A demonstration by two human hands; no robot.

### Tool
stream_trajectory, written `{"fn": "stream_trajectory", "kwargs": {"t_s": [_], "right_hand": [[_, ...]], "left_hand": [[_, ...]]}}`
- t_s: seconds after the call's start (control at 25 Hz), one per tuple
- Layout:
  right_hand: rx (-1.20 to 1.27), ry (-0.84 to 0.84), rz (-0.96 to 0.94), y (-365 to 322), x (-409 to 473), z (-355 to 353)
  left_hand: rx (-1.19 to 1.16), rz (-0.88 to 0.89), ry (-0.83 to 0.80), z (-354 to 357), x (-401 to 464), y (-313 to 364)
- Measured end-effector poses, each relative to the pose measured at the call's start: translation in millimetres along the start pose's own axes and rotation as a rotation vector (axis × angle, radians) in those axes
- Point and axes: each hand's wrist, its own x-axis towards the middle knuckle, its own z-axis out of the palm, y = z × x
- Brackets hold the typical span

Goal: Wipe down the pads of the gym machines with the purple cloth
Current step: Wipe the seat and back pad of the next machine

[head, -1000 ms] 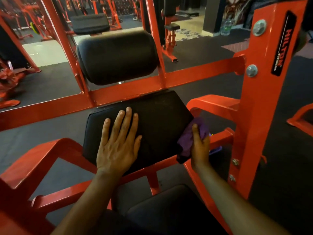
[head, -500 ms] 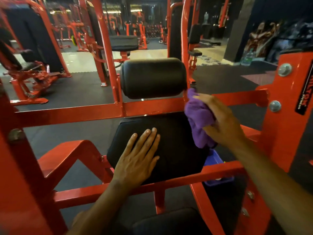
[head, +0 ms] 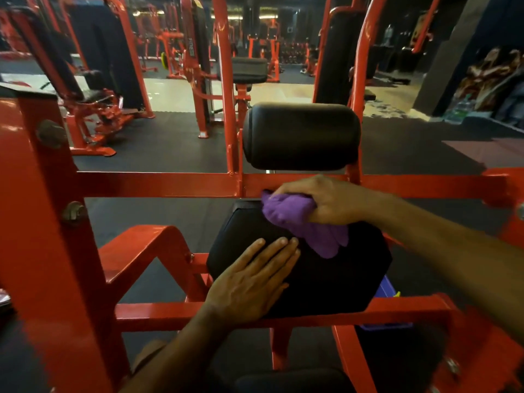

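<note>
A flat black pad sits in the red frame of the machine in front of me. My left hand rests flat on the pad's near left part, fingers straight. My right hand grips the bunched purple cloth at the pad's far edge, just below the red crossbar. A loose end of the cloth hangs onto the pad. Behind the crossbar stands a black roller pad.
A red upright post rises at the near left, and red frame parts close in at the right. A blue tray shows under the pad's right side. A dark seat lies at the bottom. More red machines stand on the dark floor beyond.
My right hand carried the cloth from the pad's right edge up and across to its far edge. My left hand stayed flat on the pad. The camera view rose.
</note>
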Motion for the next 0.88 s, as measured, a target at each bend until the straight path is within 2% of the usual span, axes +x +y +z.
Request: {"fn": "stream_trajectory", "kwargs": {"t_s": [0.2,0.32,0.4,0.52,0.76,0.88], "right_hand": [[-0.171,0.014,0.249,31.5,-82.2,-26.2],[-0.179,0.142,0.372,43.8,-114.1,-20.6],[-0.154,0.211,0.388,43.1,-116.2,-12.1],[-0.114,0.211,0.298,26.6,-84.1,-4.4],[-0.028,0.042,-0.038,-26.7,37.2,19.1],[-0.019,0.007,-0.107,-39.7,71.3,27.9]], "left_hand": [[0.021,0.004,-0.015,-0.1,-2.0,-1.2],[0.016,-0.008,0.001,1.5,-2.9,1.6],[0.015,-0.007,0.015,1.3,-3.2,2.6],[0.003,0.031,0.031,1.0,-3.0,1.5],[-0.007,0.238,-0.020,2.2,-27.7,-13.5],[0.009,0.245,-0.028,2.9,-33.9,-18.8]]}}
